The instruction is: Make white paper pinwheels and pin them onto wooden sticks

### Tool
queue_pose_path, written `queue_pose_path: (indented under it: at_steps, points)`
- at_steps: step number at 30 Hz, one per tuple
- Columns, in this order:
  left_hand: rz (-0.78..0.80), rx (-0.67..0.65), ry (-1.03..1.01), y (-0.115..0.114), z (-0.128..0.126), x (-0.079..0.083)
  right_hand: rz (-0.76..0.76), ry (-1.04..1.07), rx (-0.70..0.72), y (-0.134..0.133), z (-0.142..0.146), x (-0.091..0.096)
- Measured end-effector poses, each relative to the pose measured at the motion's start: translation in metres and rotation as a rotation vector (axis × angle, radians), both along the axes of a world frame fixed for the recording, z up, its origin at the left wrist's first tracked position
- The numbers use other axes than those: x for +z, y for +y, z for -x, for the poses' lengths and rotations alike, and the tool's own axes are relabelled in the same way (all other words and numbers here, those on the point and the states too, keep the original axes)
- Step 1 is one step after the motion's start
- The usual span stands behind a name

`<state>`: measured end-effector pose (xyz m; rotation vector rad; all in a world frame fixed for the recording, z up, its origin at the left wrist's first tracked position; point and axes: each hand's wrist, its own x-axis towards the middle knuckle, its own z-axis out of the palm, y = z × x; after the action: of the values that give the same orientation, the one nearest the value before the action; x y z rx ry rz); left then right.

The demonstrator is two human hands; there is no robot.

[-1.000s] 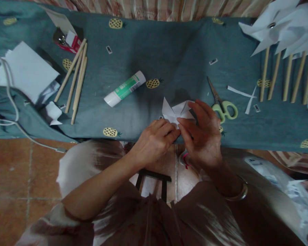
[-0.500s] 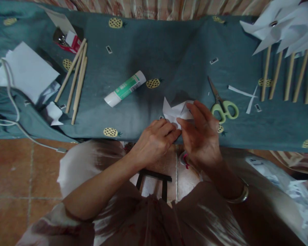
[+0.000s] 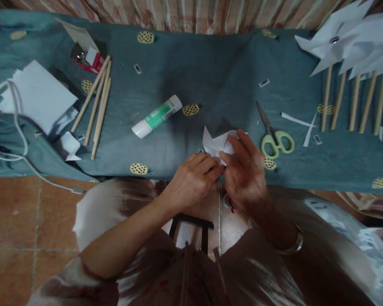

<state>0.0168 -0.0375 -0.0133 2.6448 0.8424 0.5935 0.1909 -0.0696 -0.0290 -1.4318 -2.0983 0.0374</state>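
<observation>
Now | left hand [image 3: 194,178] curled, pinching near edge of folded white paper [image 3: 214,142] | right hand [image 3: 245,170] half spread, thumb and forefinger gripping its right flap | paper touching both hands' fingertips, points fanning away | scissors [image 3: 274,139] just right of right hand; glue stick [image 3: 156,117] beyond left, on tabletop [image 3: 217,72]

The view is dim and greyish, lit softly from the person's side. A broad dark shadow lies in the middle of the cloth [image 3: 191,80], beyond the folded paper [image 3: 215,142]. The edges bend as in a wide lens; the plastic bag [image 3: 367,250] is smeared by blur
</observation>
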Motion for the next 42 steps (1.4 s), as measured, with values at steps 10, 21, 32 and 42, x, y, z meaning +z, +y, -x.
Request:
queue_pose_path:
  at_steps: [10, 21, 32, 42]
  points:
    - [0.012, 0.002, -0.019, 0.0, 0.0, -0.001, 0.129, 0.183, -0.055, -0.006, -0.008, -0.002]
    - [0.002, 0.021, -0.109, 0.004, 0.003, 0.0, 0.149, 0.12, -0.029, -0.006, -0.008, 0.004]
    - [0.405, 0.251, -0.463, 0.017, 0.007, 0.002, 0.083, -0.002, -0.052, 0.002, -0.006, 0.001]
    - [1.214, 0.54, -0.894, 0.025, 0.013, 0.002, 0.051, 0.144, -0.081, 0.005, -0.008, 0.007]
